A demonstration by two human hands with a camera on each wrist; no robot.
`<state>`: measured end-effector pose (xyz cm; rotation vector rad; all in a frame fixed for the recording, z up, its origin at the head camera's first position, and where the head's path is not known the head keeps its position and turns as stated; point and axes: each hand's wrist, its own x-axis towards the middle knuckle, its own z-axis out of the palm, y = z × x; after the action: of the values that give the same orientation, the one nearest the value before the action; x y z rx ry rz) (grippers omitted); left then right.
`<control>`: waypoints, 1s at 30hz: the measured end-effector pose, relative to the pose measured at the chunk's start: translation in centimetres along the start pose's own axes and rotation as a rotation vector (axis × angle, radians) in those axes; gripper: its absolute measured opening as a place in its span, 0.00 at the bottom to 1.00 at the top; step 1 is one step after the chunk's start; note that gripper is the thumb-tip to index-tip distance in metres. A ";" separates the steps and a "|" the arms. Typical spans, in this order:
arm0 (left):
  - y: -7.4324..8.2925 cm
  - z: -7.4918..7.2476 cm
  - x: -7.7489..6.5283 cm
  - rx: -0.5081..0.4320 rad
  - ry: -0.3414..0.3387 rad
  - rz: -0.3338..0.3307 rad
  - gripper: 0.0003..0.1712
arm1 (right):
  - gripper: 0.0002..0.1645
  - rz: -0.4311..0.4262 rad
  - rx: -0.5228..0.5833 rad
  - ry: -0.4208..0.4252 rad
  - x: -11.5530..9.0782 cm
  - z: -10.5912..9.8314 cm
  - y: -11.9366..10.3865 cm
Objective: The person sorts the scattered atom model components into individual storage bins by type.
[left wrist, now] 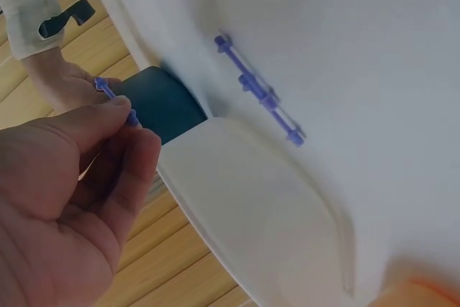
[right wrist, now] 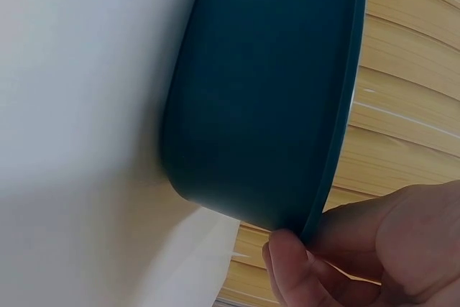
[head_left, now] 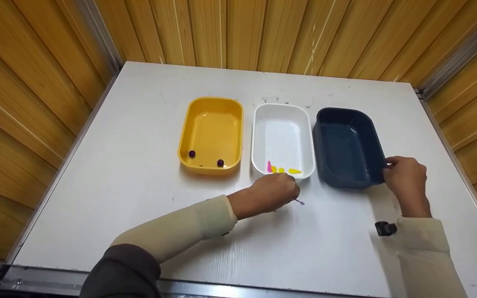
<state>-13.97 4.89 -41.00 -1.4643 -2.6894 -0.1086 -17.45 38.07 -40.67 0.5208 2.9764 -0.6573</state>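
Note:
My left hand (head_left: 269, 190) is over the near end of the white tray (head_left: 282, 136). Between its thumb and fingertips it pinches a thin purple knobbed stick (left wrist: 115, 100), best seen in the left wrist view. More purple knobbed sticks (left wrist: 269, 100) lie on the tabletop beside the white tray, hidden from the head view by the hand. At the right, my right hand (head_left: 406, 176) grips the near right rim of the dark blue tray (head_left: 348, 149), thumb and fingers on either side of the edge. Pink (head_left: 269, 167) and yellow pieces (head_left: 295, 171) sit inside the white tray.
A yellow tray (head_left: 215, 128) stands left of the white one, with dark purple beads (head_left: 192, 154) at its near end. The three trays form a row on the white table (head_left: 139, 174). Wood-panelled walls (head_left: 242, 33) rise behind and at both sides.

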 end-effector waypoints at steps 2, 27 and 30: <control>0.2 -0.2 0.8 0.016 0.018 -0.012 0.11 | 0.24 0.003 0.003 0.005 0.0 0.0 0.0; 1.8 -0.6 8.6 0.000 0.041 -0.153 0.12 | 0.23 -0.015 -0.001 0.039 -0.1 0.1 -0.1; 2.0 -0.4 9.6 -0.021 0.037 -0.171 0.12 | 0.24 -0.002 0.004 0.036 0.0 0.1 -0.1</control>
<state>-17.46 13.93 -39.60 -1.2223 -2.7863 -0.1725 -17.45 37.88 -40.72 0.5357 3.0102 -0.6607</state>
